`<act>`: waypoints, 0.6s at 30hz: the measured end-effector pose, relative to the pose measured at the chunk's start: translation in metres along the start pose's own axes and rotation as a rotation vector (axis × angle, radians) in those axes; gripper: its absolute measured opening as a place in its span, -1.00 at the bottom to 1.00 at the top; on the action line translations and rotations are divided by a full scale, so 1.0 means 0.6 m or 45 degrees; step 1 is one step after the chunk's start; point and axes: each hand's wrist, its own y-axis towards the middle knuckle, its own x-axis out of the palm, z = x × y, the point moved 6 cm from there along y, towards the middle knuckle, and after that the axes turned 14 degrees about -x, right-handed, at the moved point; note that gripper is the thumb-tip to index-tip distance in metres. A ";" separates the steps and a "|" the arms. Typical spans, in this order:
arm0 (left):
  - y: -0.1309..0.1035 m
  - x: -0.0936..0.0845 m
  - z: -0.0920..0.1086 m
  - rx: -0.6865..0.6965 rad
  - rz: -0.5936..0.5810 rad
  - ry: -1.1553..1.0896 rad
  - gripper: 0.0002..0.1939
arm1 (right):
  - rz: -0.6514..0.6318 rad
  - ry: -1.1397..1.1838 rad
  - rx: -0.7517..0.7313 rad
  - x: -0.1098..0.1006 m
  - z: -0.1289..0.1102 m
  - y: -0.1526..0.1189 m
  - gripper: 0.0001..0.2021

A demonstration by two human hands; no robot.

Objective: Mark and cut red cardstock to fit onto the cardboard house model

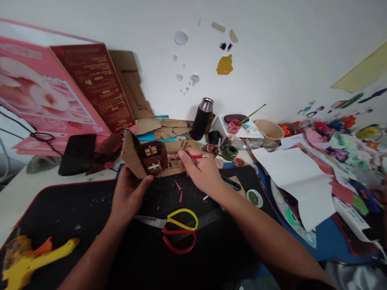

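Note:
My left hand (128, 191) grips a small cardboard house (156, 157), its thumb along the lower edge. Dark brown walls carry pale stick-like window pieces, and a bare cardboard panel tilts up at the left. In my right hand (203, 172) a thin paintbrush (200, 156) with a red handle is pinched between thumb and fingers. Its tip is hidden or too small to make out, just right of the house. Below the hands, scissors (169, 223) with one yellow and one red handle lie on the black mat (145, 257). Small red scraps (180, 196) lie nearby.
A yellow glue gun (39, 259) lies at left front. Behind the hands stand a black thermos (202, 121) and open paint jars (230, 152). A green paint lid (254, 198), a dark cutter (231, 183) and white paper (298, 177) lie to the right. Cardboard pieces (172, 129) lie behind.

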 end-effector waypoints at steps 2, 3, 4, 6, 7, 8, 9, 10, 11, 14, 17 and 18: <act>-0.001 0.002 -0.001 -0.017 -0.016 -0.015 -0.36 | -0.007 0.016 -0.031 0.002 -0.002 0.003 -0.61; -0.002 0.002 -0.002 -0.023 -0.020 -0.018 -0.37 | -0.013 0.015 -0.049 0.003 -0.003 0.004 -0.62; -0.002 0.003 -0.001 -0.025 -0.024 -0.019 -0.37 | -0.022 0.009 -0.066 0.005 -0.004 0.005 -0.63; -0.003 0.003 0.000 -0.021 -0.029 -0.019 -0.38 | -0.041 -0.012 -0.089 0.008 -0.005 0.006 -0.64; -0.003 0.003 0.000 -0.019 -0.031 -0.017 -0.38 | -0.050 -0.026 -0.092 0.010 -0.004 0.006 -0.64; -0.003 0.003 0.000 -0.015 -0.031 -0.014 -0.39 | -0.059 -0.039 -0.091 0.011 -0.004 0.006 -0.64; -0.003 0.002 0.001 -0.013 -0.031 -0.009 -0.40 | -0.067 -0.052 -0.086 0.012 -0.002 0.005 -0.64; -0.002 0.002 0.000 -0.012 -0.032 -0.002 -0.40 | -0.071 -0.065 -0.080 0.012 -0.001 0.005 -0.64; -0.002 0.001 0.000 -0.011 -0.034 0.003 -0.39 | -0.070 -0.076 -0.076 0.012 0.000 0.004 -0.64; 0.000 0.000 -0.002 -0.007 -0.035 0.006 -0.37 | -0.060 -0.080 -0.078 0.011 0.001 0.003 -0.62; 0.001 0.000 -0.004 -0.010 -0.019 -0.005 -0.35 | -0.056 -0.056 -0.072 0.010 0.001 0.002 -0.61; 0.001 0.000 -0.004 -0.012 -0.015 -0.009 -0.35 | -0.057 -0.053 -0.068 0.009 0.001 0.001 -0.61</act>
